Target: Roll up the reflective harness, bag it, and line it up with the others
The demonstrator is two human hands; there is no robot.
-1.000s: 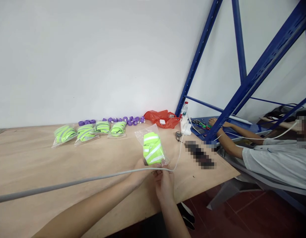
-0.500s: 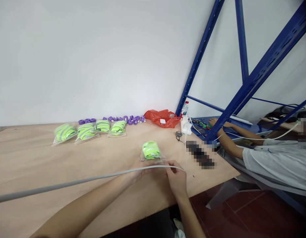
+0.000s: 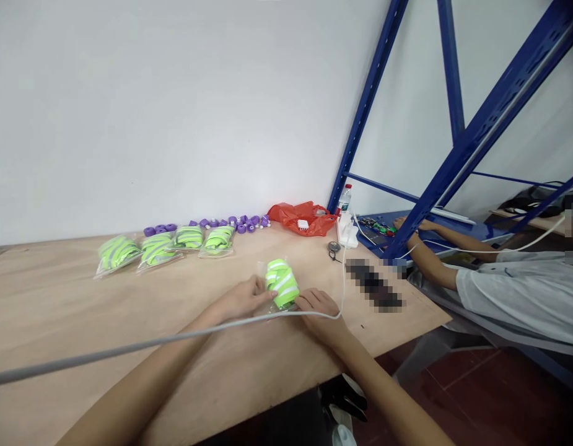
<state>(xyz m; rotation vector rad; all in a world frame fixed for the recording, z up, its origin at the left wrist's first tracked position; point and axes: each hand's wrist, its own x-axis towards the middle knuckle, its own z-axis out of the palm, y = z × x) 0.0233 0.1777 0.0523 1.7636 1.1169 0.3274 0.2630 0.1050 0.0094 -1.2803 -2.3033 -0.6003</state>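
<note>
A clear plastic bag with a folded neon-green reflective strap is between my hands, above the wooden table. My left hand grips its left side, thumb across the front. On the lower right side of the bag, my right hand has its fingers closed at the edge. A white cable crosses in front of both wrists and partly covers my right hand. Several similar green bags lie in a row at the back left.
Behind are purple rolls, a red plastic bag, a bottle and a white power strip. A blue metal frame rises at right, beside a person in a white sleeve.
My left hand has come up to the left side of the bag. My right hand has shifted to its lower right, and the bag now shows more white stripes.
</note>
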